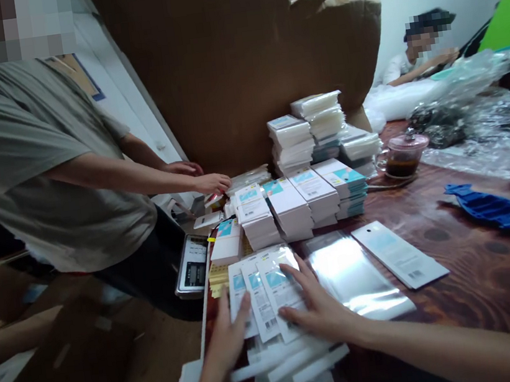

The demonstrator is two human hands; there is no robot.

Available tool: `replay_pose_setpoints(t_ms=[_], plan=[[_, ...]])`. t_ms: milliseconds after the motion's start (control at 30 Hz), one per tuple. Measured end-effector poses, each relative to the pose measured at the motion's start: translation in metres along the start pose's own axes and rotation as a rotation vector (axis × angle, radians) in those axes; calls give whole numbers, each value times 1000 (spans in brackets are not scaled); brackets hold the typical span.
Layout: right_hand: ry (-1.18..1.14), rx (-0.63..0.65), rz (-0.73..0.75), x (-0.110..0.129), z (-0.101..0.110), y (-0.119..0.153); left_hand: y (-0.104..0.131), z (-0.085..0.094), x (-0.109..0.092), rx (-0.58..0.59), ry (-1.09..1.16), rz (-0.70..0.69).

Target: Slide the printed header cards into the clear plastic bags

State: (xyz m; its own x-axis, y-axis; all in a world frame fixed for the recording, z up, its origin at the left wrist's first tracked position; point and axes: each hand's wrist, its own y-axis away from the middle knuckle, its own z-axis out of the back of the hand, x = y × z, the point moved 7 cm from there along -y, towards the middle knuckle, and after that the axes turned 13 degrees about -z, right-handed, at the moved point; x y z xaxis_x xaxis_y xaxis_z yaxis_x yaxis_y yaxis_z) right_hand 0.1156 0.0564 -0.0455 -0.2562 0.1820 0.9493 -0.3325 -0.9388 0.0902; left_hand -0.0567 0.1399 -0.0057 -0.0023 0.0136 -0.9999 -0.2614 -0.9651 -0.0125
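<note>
White cards with light blue print, in clear bags, lie fanned out as a pile (262, 296) at the table's near edge. My left hand (229, 329) rests at the pile's left side, thumb and finger apart, touching the edge card. From the right, my right hand (317, 308) lies over the rightmost card with its fingers spread. Below my hands, the white-edged ends of several more bags (300, 360) overlap. Flat clear bags (353, 275) lie just right of my right hand, and beyond them is a single white card (399, 253).
Stacks of printed cards (289, 205) stand ahead, with taller stacks (290, 142) behind. A lidded cup of dark liquid (403, 156) and a blue plastic piece (494, 206) sit at right. A co-worker's hands (211, 183) reach in from the left. Another person sits far right.
</note>
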Motion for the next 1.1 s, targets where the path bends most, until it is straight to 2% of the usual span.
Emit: replay_pose_setpoints(t_ms=[33, 100, 233, 400, 500, 600, 700, 833, 967, 1100], plan=[[-32, -14, -29, -3, -3, -1, 4, -16, 12, 68, 44, 72], [-106, -68, -86, -9, -6, -3, 13, -36, 25, 70, 110, 103], [-266, -145, -137, -13, -4, -4, 25, -56, 31, 62, 202, 132], [-464, -21, -203, -15, 2, -6, 23, -62, 30, 88, 214, 195], [-705, 73, -228, -14, 4, -6, 21, -65, 36, 109, 219, 244], [-949, 130, -249, -13, 2, -5, 19, -65, 41, 50, 236, 257], [-1080, 165, -253, -11, -2, -6, 19, -66, 44, -20, 174, 233], [-1121, 199, -206, -8, -4, -10, 20, -67, 49, -72, 52, 167], [-1081, 172, -193, -10, -3, -14, 20, -65, 56, -121, 4, 124], [-1070, 182, -178, -12, -4, -15, 20, -65, 57, -131, 0, 155]])
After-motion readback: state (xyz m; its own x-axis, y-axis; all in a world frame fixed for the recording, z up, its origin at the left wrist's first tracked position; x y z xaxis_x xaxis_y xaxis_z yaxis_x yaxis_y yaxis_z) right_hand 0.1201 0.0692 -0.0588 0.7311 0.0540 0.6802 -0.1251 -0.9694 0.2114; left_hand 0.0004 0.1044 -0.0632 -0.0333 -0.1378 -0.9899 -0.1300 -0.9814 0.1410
